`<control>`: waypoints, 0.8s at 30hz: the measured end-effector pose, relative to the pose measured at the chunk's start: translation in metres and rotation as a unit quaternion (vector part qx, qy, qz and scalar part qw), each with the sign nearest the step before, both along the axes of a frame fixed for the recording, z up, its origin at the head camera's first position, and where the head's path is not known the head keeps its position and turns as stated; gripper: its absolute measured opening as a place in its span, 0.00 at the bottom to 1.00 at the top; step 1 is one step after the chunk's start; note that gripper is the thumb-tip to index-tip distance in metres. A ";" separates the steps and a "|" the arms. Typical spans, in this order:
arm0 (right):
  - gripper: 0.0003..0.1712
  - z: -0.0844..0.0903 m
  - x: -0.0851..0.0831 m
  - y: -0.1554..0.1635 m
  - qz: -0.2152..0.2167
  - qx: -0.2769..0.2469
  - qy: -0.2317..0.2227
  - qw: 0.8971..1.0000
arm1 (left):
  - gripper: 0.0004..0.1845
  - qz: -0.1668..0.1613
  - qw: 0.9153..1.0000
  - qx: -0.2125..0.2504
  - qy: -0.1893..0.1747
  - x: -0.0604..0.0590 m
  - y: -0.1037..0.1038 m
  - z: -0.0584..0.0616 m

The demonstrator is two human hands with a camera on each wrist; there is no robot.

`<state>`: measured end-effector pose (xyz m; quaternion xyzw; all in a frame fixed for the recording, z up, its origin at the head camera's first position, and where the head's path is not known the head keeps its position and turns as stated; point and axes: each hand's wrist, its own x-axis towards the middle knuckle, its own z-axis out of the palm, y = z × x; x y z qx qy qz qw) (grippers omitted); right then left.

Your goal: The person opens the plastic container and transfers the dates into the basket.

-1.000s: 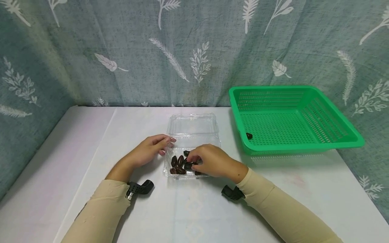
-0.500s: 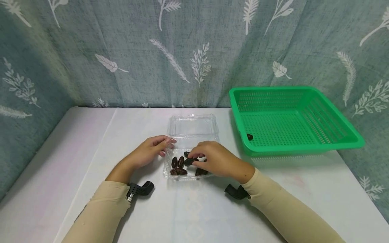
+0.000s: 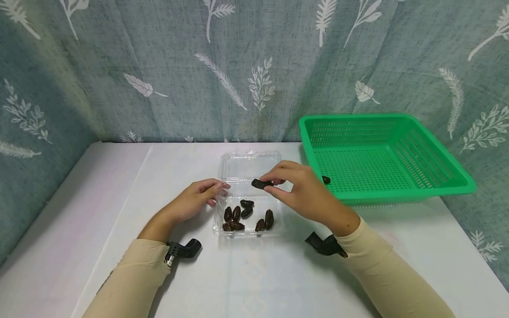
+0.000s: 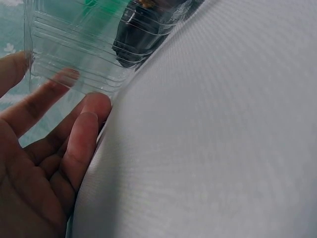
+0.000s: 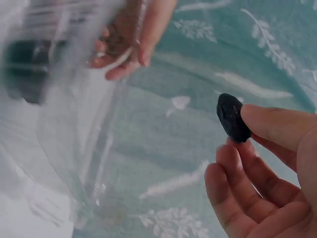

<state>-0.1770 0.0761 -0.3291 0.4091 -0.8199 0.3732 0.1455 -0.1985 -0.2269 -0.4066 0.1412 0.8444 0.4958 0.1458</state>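
On the counter [image 3: 159,176], a tray [image 3: 222,229] holding dates [image 3: 237,214] sits left of a basket [image 3: 437,185]; one date [image 3: 326,179] lies in the basket.

The right hand [image 3: 306,194] pinches one dark date [image 3: 261,183] above the far part of the clear plastic box [image 3: 248,170]. The left hand [image 3: 196,198] touches the left edge of this box with its fingertips. Inside the near part lie more dates [image 3: 246,216] — dark and close together. To the right stands a green basket [image 3: 437,176] — one date [image 3: 326,179] lies in its near left corner.
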 end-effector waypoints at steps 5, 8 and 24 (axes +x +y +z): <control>0.12 0.012 -0.006 0.010 -0.018 -0.034 0.019 0.999 | 0.23 0.005 1.000 -0.002 0.005 0.000 -0.002 0.001; 0.12 0.014 -0.011 0.017 -0.032 -0.047 0.029 0.998 | 0.23 0.005 1.000 0.001 0.004 0.001 -0.002 0.000; 0.07 0.016 -0.035 0.056 -0.166 -0.041 0.014 0.985 | 0.22 0.001 1.000 -0.003 -0.003 0.001 0.000 0.000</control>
